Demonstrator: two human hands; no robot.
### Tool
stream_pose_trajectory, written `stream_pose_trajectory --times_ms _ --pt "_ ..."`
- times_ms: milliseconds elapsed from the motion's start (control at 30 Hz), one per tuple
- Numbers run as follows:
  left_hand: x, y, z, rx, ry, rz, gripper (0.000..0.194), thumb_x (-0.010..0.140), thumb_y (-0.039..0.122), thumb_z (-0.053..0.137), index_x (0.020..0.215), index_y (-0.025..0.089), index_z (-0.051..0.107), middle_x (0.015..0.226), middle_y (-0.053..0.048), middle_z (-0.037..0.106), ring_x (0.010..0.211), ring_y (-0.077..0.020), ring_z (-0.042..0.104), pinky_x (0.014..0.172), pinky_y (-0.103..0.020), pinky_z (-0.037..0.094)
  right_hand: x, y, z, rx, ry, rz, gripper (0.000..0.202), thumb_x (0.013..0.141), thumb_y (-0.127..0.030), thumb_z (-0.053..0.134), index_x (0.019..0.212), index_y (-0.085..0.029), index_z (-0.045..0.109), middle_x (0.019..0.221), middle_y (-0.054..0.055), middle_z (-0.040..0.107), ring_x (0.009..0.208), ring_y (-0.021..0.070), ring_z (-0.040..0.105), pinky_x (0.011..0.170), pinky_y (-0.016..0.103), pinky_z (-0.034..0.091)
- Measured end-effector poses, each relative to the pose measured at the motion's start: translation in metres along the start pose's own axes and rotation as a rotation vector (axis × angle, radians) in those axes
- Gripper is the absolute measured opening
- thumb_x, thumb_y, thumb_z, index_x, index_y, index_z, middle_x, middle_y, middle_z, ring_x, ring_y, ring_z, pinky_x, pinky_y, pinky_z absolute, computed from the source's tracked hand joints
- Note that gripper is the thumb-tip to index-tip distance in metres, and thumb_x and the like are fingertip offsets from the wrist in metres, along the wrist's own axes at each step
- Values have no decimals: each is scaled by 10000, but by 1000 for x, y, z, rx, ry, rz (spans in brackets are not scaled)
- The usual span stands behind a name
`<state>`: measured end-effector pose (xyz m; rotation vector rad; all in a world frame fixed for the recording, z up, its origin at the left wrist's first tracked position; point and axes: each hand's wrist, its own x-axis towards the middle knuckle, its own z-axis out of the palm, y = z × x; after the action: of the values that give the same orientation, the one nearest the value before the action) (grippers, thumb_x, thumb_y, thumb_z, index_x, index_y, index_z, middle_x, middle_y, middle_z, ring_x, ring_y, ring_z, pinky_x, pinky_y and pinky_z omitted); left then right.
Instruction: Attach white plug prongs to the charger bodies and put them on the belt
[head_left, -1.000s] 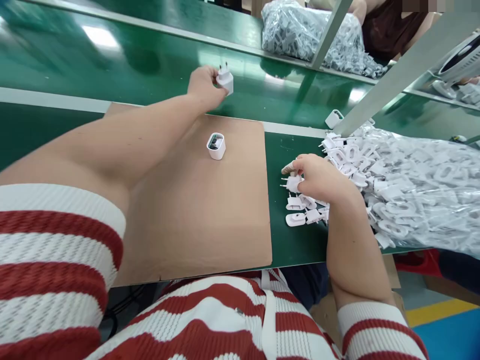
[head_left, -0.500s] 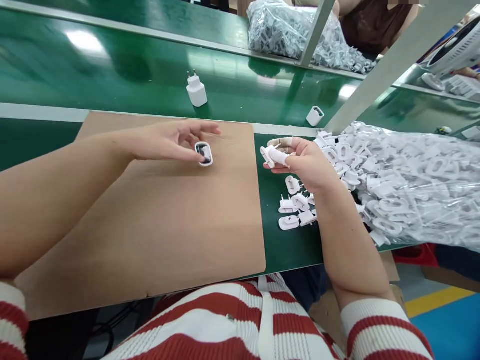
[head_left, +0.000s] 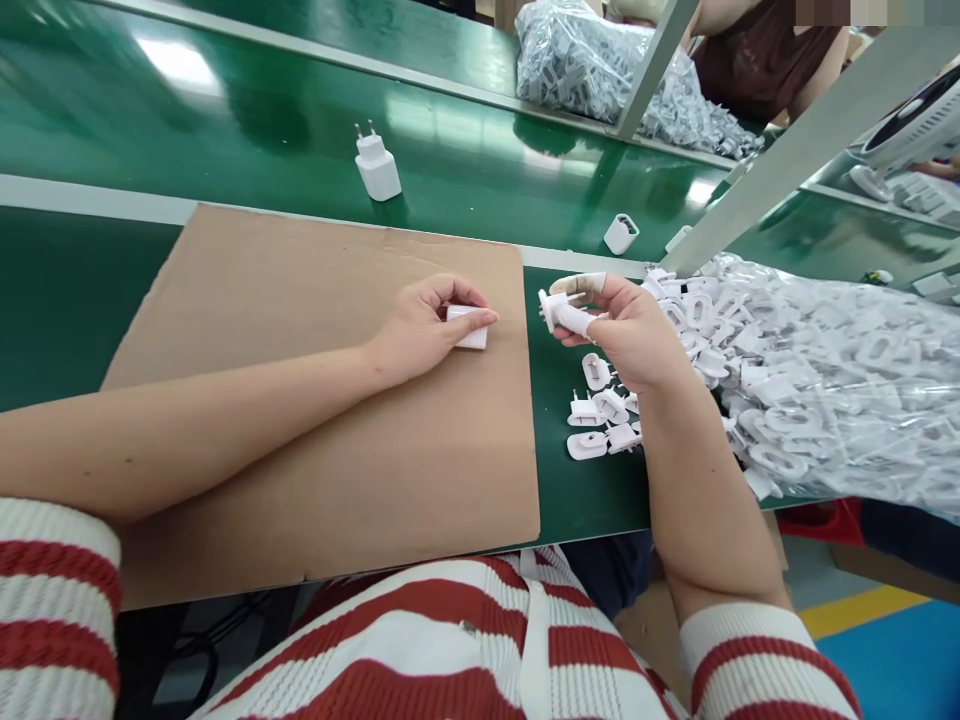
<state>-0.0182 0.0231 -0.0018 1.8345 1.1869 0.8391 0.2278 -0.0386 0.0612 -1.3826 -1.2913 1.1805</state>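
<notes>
Green tabletop point(head_left: 225, 120), brown cardboard sheet point(head_left: 315, 460) on it: left hand point(head_left: 431, 325) clamped on a white plastic charger shell point(head_left: 470, 327), right hand point(head_left: 626, 325) pinching a white two-pin plug piece point(head_left: 561, 313).

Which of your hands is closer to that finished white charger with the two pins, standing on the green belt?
Left. The left hand lies on the cardboard sheet, just in front of the charger, closed on a white shell. The right hand holds a pin cap further to the right.
</notes>
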Motion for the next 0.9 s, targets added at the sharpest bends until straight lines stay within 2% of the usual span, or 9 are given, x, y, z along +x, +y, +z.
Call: stream_pose_trajectory --times_ms 100,167,233,333,433,533,700,800,900 --pt "-4 1 5 -5 -75 84 569 916 546 708 1380 217 677 1282 -95 712 1147 -256 660 1043 -379 537 -2 -1 5 -16 21 -48 270 718 -330 885 929 -225 752 971 27 774 859 169 718 796 332 617" --pt "-4 0 -5 105 -196 147 648 938 540 662 1490 203 611 1393 -128 642 1296 -307 585 1166 -462 460 -2 -2 7 -72 -9 -55 209 753 -348 861 866 -221 738 952 38 774 878 184 717 825 353 617" --pt "-4 -2 -18 213 -306 177 693 940 551 644 1537 205 583 1436 -150 597 1379 -360 512 1210 -533 406 -1 0 7 -101 -23 -79 190 772 -340 838 880 -221 737 962 45 777 903 194 719 869 372 620" --pt "-8 1 -27 194 -355 164 648 916 543 685 1494 254 639 1345 -131 607 1271 -346 578 1145 -515 472 1 5 7 -116 14 -139 386 713 -301 868 1071 -243 736 1182 56 771 988 204 723 910 386 631" --pt "-13 7 -17 31 -220 187 508 874 494 767 1332 276 746 1232 -104 591 1107 -273 628 1039 -427 541 1 8 7 -135 37 -145 506 664 -294 903 1132 -253 716 1263 61 746 1000 210 731 895 389 649" --pt "-17 8 0 -45 -150 247 422 872 442 784 1253 263 762 1197 -98 575 1062 -242 615 1003 -403 553 -3 7 7 -154 47 -145 425 665 -323 927 1039 -232 747 1123 51 774 974 219 744 913 399 654" --pt "-17 1 3 62 -256 339 344 906 396 723 1211 241 760 1187 -106 616 1132 -272 617 1025 -434 539 -13 2 13 -295 26 -223 239 805 -368 868 1012 -261 815 1065 34 798 958 222 745 936 424 645" --pt "-19 1 -2 9 -257 233 333 896 462 751 1133 227 762 1122 -87 689 1055 -266 659 958 -408 560 -17 2 21 -359 18 -286 228 859 -366 825 1071 -283 816 1105 29 791 988 223 742 979 435 634" --pt "-21 3 1 -226 -292 69 460 864 526 805 1195 221 713 1107 -64 749 1001 -240 698 925 -369 579 -21 2 28 -385 66 -336 268 904 -323 773 1169 -286 784 1166 37 780 1030 232 749 998 431 628"
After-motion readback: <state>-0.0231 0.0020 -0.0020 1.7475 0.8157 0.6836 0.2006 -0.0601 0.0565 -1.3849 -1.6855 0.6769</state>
